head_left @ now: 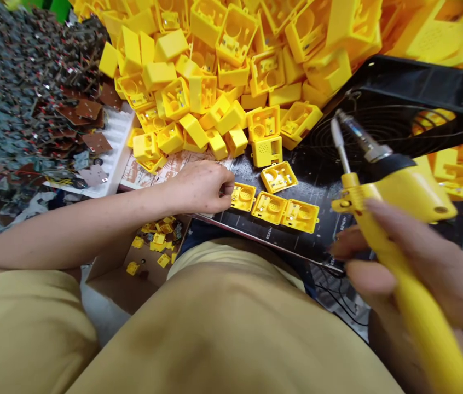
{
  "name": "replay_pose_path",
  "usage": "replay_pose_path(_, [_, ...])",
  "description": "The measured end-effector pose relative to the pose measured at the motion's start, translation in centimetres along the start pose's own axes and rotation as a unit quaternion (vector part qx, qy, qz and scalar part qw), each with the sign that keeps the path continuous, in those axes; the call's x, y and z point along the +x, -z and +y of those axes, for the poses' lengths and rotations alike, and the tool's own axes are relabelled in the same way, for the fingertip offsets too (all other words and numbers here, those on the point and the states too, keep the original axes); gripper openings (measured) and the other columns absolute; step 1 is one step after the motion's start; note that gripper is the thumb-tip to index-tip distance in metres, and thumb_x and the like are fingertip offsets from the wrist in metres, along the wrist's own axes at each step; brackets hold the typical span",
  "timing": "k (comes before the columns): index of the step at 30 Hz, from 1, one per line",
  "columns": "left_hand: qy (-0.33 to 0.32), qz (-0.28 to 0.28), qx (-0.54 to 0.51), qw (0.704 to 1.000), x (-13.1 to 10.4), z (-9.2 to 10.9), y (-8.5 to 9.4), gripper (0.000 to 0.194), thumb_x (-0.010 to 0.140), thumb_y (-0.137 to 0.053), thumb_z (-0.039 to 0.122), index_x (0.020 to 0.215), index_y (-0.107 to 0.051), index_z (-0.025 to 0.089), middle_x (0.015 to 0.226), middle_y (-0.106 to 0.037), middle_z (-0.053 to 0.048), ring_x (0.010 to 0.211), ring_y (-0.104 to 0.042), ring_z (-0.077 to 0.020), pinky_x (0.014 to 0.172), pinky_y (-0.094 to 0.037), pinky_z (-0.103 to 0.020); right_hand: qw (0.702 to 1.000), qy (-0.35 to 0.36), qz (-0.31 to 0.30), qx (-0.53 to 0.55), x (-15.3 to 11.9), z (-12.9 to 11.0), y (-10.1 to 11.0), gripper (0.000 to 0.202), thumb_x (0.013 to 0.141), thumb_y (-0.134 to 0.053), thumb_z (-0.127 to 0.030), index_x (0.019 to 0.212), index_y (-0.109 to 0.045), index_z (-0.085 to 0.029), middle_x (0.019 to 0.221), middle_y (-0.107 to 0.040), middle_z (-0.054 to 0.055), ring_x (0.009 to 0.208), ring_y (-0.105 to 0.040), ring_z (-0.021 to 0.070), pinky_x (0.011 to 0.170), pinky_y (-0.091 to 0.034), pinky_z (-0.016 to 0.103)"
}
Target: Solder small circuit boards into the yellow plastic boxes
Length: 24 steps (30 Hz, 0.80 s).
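My left hand is closed on the near edge of the bench, its curled fingers against the left end of a small yellow plastic case. What the fingers grip, if anything, is hidden. To the right, two more open cases continue the row, and another case sits askew just behind. My right hand, partly blurred, is wrapped around the yellow handle of a soldering gun. Its metal barrel and a thinner grey tube point up and away, raised over the bench at right.
Yellow cases are heaped across the back. Stacked circuit boards with wires fill the left, beside a white foam tray. A black fan stands back right. Below the bench, a cardboard box contains yellow pieces.
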State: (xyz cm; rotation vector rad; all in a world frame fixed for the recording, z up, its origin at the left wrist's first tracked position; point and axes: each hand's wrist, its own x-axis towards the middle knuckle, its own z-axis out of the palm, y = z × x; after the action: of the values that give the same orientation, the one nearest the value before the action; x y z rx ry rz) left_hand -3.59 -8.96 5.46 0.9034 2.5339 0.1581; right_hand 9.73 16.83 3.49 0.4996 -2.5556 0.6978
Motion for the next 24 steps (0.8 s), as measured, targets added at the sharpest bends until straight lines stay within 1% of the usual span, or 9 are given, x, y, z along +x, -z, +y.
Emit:
replay_pose_path(4, [-0.02, 0.039, -0.051, 0.998, -1.2, -1.4, 0.6, 0.023, 0.079, -0.062, 0.028, 0.098, -0.068, 0.018, 0.089, -0.072, -0.003, 0.083, -0.067, -0.0189, 0.074, -0.048, -0.027, 0.994, 0.089, 0.015, -0.069, 0.5, 1.1, -2.1, 0.019, 0.092, -0.065, -0.018, 0.11, -0.064, -0.023, 0.073, -0.069, -0.004, 0.054, -0.062, 0.0081, 0.059, -0.048, 0.019])
replay_pose_path(6, [-0.049, 0.08, -0.098, 0.991, -1.8, -2.3, 0.0, 0.037, 0.082, -0.062, 0.032, 0.115, -0.062, 0.017, 0.108, -0.071, -0.006, 0.097, -0.067, -0.0199, 0.085, -0.051, -0.029, 0.991, 0.111, 0.021, -0.075, 0.5, 2.0, -2.8, 0.022, 0.086, -0.072, -0.018, 0.106, -0.063, -0.021, 0.081, -0.072, -0.001, 0.063, -0.066, 0.0101, 0.067, -0.051, 0.02])
replay_pose_path(11, [-0.172, 0.142, -0.171, 0.96, -1.6, -2.0, -4.8, 0.06, 0.086, -0.067, 0.035, 0.137, -0.048, 0.01, 0.143, -0.056, -0.019, 0.131, -0.055, -0.0264, 0.111, -0.044, -0.038, 0.981, 0.171, 0.014, -0.086, 0.7, 2.9, -4.2, 0.038, 0.079, -0.08, -0.031, 0.109, -0.058, -0.021, 0.088, -0.073, 0.004, 0.077, -0.072, 0.0197, 0.079, -0.056, 0.032])
replay_pose_path(13, [-0.177, 0.174, -0.184, 0.951, -1.8, -2.0, -5.6, 0.053, 0.089, -0.064, 0.027, 0.137, -0.05, 0.01, 0.142, -0.057, -0.019, 0.132, -0.055, -0.0259, 0.113, -0.042, -0.04, 0.975, 0.205, 0.0, -0.088, 1.0, 2.6, -4.5, 0.037, 0.079, -0.08, -0.026, 0.108, -0.058, -0.021, 0.086, -0.073, 0.004, 0.075, -0.072, 0.02, 0.076, -0.057, 0.032])
replay_pose_path(15, [-0.169, 0.154, -0.214, 0.95, -3.3, -2.6, -4.5, 0.048, 0.091, -0.063, 0.026, 0.136, -0.053, 0.014, 0.137, -0.062, -0.016, 0.125, -0.061, -0.0222, 0.106, -0.048, -0.033, 0.968, 0.236, 0.002, -0.083, 1.3, 2.4, -4.7, 0.037, 0.078, -0.081, -0.022, 0.108, -0.06, -0.02, 0.085, -0.073, 0.004, 0.074, -0.072, 0.0198, 0.073, -0.057, 0.03])
replay_pose_path(18, [-0.172, 0.024, -0.207, 0.963, -7.3, -5.0, -1.1, 0.047, 0.088, -0.068, 0.033, 0.133, -0.059, 0.023, 0.13, -0.068, -0.008, 0.113, -0.067, -0.0188, 0.095, -0.051, -0.026, 0.969, 0.219, 0.012, -0.112, 0.9, 2.5, -4.7, 0.034, 0.078, -0.081, -0.025, 0.105, -0.062, -0.022, 0.089, -0.074, 0.003, 0.075, -0.073, 0.0212, 0.066, -0.058, 0.03])
replay_pose_path(19, [-0.137, 0.037, -0.178, 0.974, -8.4, -6.0, -0.1, 0.046, 0.088, -0.068, 0.037, 0.131, -0.06, 0.023, 0.127, -0.069, -0.006, 0.112, -0.067, -0.0198, 0.096, -0.051, -0.027, 0.972, 0.204, 0.009, -0.12, 0.6, 2.7, -4.8, 0.033, 0.077, -0.081, -0.025, 0.105, -0.062, -0.024, 0.09, -0.074, 0.002, 0.076, -0.073, 0.022, 0.065, -0.058, 0.031])
replay_pose_path(21, [0.001, 0.138, -0.1, 0.985, -9.4, -8.0, 0.5, 0.048, 0.091, -0.063, 0.043, 0.133, -0.058, 0.021, 0.128, -0.068, -0.008, 0.118, -0.062, -0.0243, 0.1, -0.049, -0.034, 0.978, 0.178, -0.009, -0.107, -0.1, 3.1, -5.2, 0.037, 0.077, -0.081, -0.024, 0.108, -0.062, -0.025, 0.091, -0.074, 0.003, 0.08, -0.073, 0.0235, 0.068, -0.059, 0.032])
replay_pose_path(24, [0.183, 0.255, 0.019, 0.949, -8.1, -10.5, -1.5, 0.065, 0.086, -0.067, 0.047, 0.141, -0.05, 0.015, 0.141, -0.056, -0.017, 0.127, -0.053, -0.0348, 0.107, -0.045, -0.047, 0.984, 0.163, -0.033, -0.065, -0.8, 3.5, -5.7, 0.046, 0.075, -0.081, -0.021, 0.116, -0.06, -0.026, 0.096, -0.073, 0.005, 0.089, -0.073, 0.0255, 0.076, -0.06, 0.035])
